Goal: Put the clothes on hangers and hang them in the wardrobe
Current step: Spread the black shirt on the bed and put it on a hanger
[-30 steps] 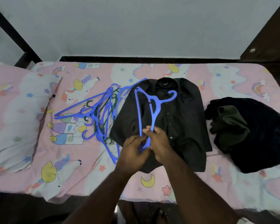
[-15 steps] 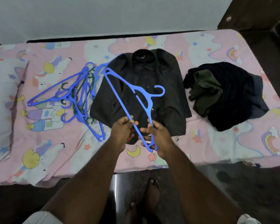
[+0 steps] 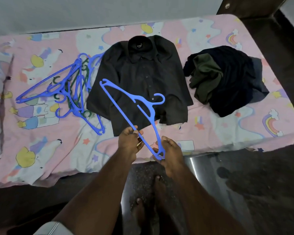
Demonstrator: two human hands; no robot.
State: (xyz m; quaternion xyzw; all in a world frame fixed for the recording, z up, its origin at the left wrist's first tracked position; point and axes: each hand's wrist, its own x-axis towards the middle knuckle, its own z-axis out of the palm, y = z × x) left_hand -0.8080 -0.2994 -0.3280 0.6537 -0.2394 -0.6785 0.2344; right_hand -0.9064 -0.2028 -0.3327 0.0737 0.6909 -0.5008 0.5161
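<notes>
A blue plastic hanger (image 3: 143, 106) is held in the air above the front edge of the bed, its hook pointing right. My left hand (image 3: 128, 143) pinches its long bottom bar. My right hand (image 3: 170, 150) grips the near corner of the hanger. Behind it a black button shirt (image 3: 143, 77) lies flat on the bed, collar toward the wall. A pile of several blue and green hangers (image 3: 70, 92) lies to the left of the shirt. A heap of dark clothes (image 3: 227, 78), one olive green, sits to the right.
The bed (image 3: 227, 129) has a pink cartoon-print sheet and stands against a pale wall. A dark wooden post (image 3: 236, 5) is at the back right. The dark floor (image 3: 253, 192) and my bare feet are below the bed's front edge.
The hanger has been lifted clear of the pile and drawn toward me. My hands have moved apart along it, and my view has shifted back from the bed.
</notes>
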